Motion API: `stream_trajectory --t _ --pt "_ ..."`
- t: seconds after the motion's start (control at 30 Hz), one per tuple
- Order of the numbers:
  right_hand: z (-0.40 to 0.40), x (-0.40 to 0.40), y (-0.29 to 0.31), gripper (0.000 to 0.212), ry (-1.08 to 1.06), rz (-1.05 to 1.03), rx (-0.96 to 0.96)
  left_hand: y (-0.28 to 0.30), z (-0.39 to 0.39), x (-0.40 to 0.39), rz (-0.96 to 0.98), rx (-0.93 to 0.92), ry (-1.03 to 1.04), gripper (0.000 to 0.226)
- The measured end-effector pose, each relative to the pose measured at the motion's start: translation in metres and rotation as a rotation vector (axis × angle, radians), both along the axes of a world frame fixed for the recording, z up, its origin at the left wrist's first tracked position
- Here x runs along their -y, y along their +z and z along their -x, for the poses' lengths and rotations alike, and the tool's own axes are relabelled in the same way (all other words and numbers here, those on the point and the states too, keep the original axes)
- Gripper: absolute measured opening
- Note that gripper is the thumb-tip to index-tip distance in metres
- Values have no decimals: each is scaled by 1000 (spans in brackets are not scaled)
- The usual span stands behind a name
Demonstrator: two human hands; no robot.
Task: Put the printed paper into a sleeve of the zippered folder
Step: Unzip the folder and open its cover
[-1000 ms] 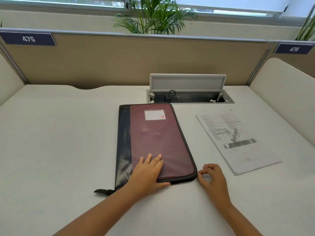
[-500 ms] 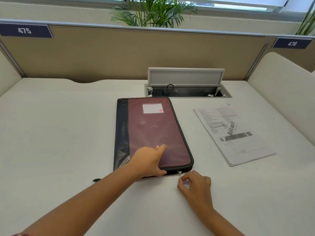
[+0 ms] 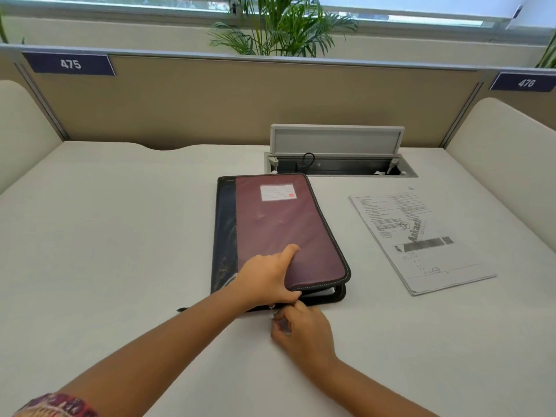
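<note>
A maroon zippered folder [image 3: 279,224] with a dark blue spine and a white label lies flat in the middle of the desk. Its near right corner gapes, with white pages showing inside. My left hand [image 3: 266,276] grips the folder's near edge, thumb on the cover. My right hand [image 3: 302,329] sits just in front of that edge, its fingers pinched on the small metal zipper pull [image 3: 272,309]. The printed paper [image 3: 418,239] lies flat to the right of the folder, untouched.
An open cable hatch [image 3: 337,159] with a raised lid sits in the desk behind the folder. Beige partition walls [image 3: 210,103] close the back and both sides. A palm plant [image 3: 279,28] stands behind the partition.
My right hand has drawn the zipper pull leftward along the folder's near edge, and the near right corner has opened. My left hand has shifted from flat on the cover to gripping the near edge.
</note>
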State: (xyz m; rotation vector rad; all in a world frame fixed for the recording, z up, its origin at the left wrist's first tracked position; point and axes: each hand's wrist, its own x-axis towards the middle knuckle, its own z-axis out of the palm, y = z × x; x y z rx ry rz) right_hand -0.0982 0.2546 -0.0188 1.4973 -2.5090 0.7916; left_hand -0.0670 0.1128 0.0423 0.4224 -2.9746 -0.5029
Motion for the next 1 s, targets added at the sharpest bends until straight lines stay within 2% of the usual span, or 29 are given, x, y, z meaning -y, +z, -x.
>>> stream_trajectory --t 0.23,0.43,0.67,0.73,0.83,1.0 --pt "-22 21 -2 19 139 42 -56 6 2 -7 -129 -181 123 56" --pt "-40 37 -2 18 325 17 -155 17 -7 -8 -289 -379 199 54" --pt "-52 53 3 34 386 -60 -263 19 -27 -8 -511 -598 311 47" --pt "-48 54 6 35 373 -62 -220 17 -34 -10 -580 -710 361 47" --pt "-35 49 6 15 453 21 14 18 -42 -12 -684 -879 423 46" --pt "-8 41 14 28 320 91 77 20 -58 -7 -765 -1078 448 31"
